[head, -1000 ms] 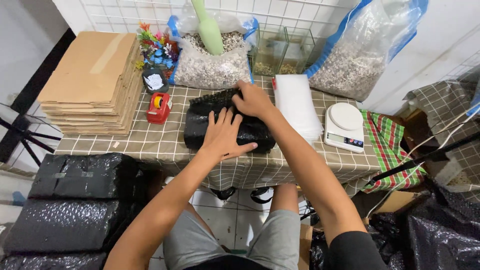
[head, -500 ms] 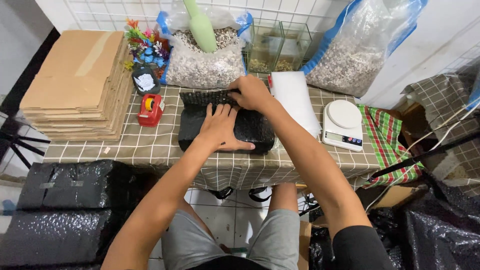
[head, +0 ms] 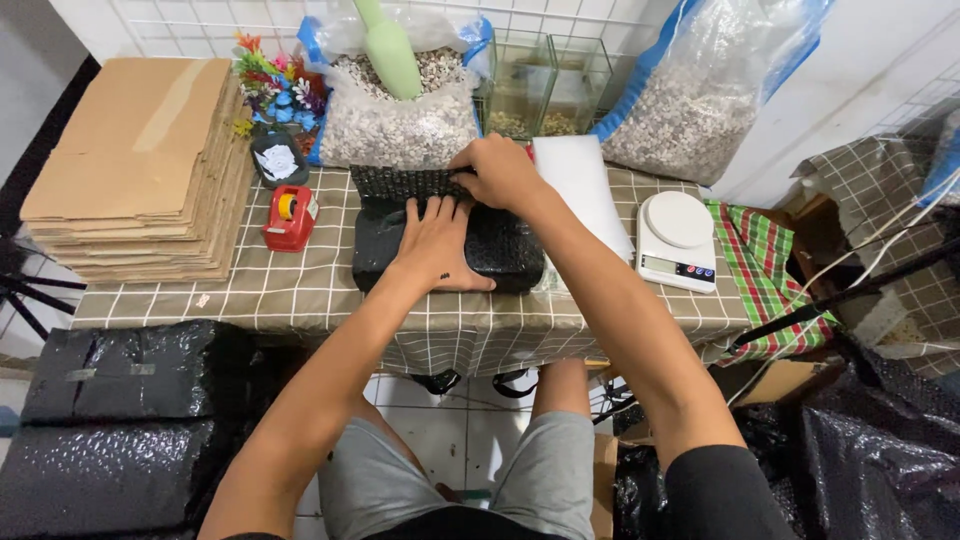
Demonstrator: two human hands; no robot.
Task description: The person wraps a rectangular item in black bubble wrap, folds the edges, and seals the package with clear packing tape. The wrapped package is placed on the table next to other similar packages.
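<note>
Pressing down now: the left hand [head: 437, 245] lies flat, fingers spread, on the black parcel [head: 445, 245] at mid-table, closed around nothing, just pinning it. Beyond it the right hand [head: 497, 172] is curled over the parcel's far edge, fingers clamped on the bubble-wrap flap [head: 405, 182] there. It looks like the wrapping step, the flap being folded over the bundle. Next move, I'd say, calls for keeping that flap taut under the flat palm and fixing it down; the red tape dispenser [head: 289, 217] sits just left of the parcel, within reach. Right of the parcel lie a white sheet [head: 582, 190] and a white scale [head: 674, 240]. Further off, the cardboard stack [head: 140, 165] is far left, with gravel bags [head: 400, 120] against the wall.
</note>
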